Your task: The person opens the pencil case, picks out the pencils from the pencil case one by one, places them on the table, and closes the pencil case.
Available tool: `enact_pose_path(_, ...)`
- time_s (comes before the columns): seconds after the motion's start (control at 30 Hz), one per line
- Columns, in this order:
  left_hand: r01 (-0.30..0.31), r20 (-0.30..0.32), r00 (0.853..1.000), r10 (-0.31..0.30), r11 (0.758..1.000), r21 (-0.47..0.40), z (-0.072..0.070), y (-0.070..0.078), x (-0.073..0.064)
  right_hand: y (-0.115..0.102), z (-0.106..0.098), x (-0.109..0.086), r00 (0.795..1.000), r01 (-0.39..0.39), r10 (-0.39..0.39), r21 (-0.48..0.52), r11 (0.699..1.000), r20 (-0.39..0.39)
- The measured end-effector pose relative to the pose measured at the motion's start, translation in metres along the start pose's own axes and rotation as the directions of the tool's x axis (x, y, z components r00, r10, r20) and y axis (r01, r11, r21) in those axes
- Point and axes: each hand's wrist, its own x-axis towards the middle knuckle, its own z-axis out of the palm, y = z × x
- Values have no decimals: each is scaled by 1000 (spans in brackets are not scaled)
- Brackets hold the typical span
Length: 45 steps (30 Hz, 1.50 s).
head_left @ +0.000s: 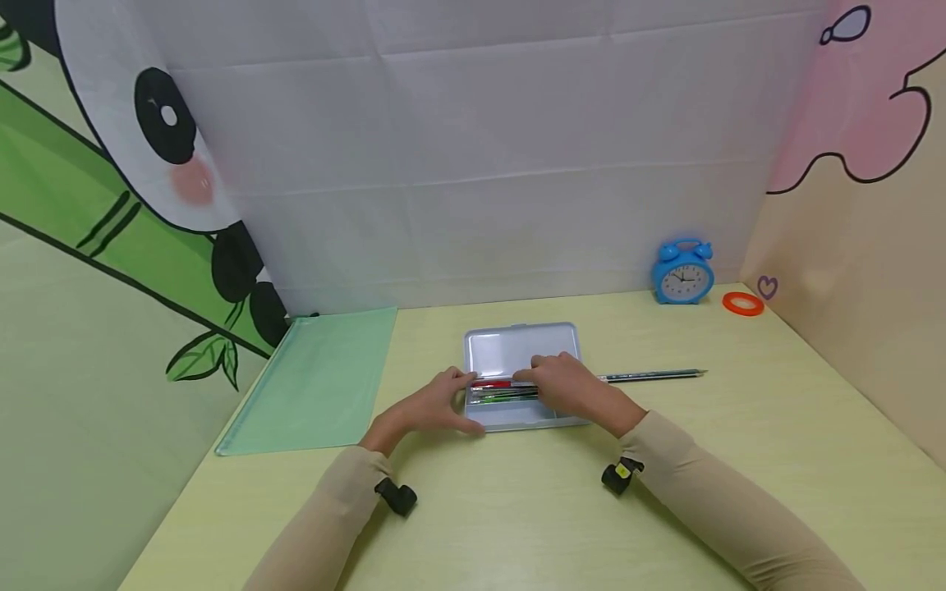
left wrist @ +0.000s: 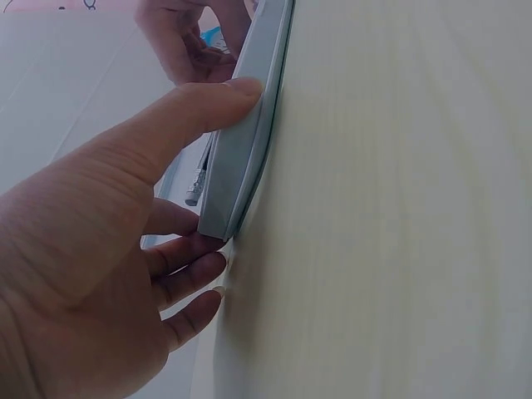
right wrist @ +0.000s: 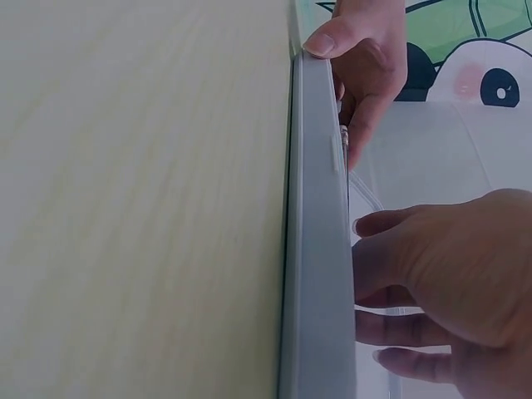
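Head view: the pencil case (head_left: 493,351), lid raised, sits on the table (head_left: 510,517), likely light, stiff and smooth, best held by its edges. The left hand (head_left: 431,405), half spread, grips its left end; the right hand (head_left: 567,387) bends over the pens (head_left: 489,396), its hold unclear.

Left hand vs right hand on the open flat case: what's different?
Position: left hand is at the left end of the case; right hand is over its right half.
Contact: left hand has its thumb on the case's outer front wall; right hand reaches inside, by the writing tools, fingertips partly hidden.
Shared: both come out of beige sleeves with black wrist cameras.
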Motion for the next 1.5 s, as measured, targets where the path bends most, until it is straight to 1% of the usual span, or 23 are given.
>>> enact_pose_path(0.13,-3,0,1000,3,1000,7,0,0,1,1,1,0,1000,3,-2,-53,999,10)
enact_pose_path(0.3,5,-1,1000,-5,1000,7,0,1,1,0,0,-1,1000,-6,7,-72,997,16)
enact_pose_path(0.6,0,-1,1000,0,1000,-13,-1,1,1,0,-11,-4,1000,-11,10,-40,999,-11)
enact_pose_path(0.77,2,-4,1000,-2,1000,-7,0,1,0,8,-20,-7,1000,-13,12,-42,999,-29)
enact_pose_path(0.9,2,-5,1000,-2,1000,-4,0,2,0,18,-32,-12,999,-38,37,-22,999,-34)
enact_pose_path(1.0,9,-1,1000,-9,1000,-1,-1,3,-1,27,-42,-15,998,-58,58,6,998,-7)
enact_pose_path(1.1,21,3,1000,-21,1000,0,-1,3,-1,36,-50,-19,995,-91,88,49,995,51)
enact_pose_path(1.27,28,-2,1000,-28,1000,-5,-1,3,-1,51,-58,-26,978,-163,145,117,980,149)
enact_pose_path(1.4,25,-6,1000,-25,1000,-3,0,4,-1,64,-61,-31,971,-190,160,164,968,178)
enact_pose_path(1.5,22,-9,1000,-22,1000,0,0,4,-1,73,-63,-34,969,-197,154,227,954,194)
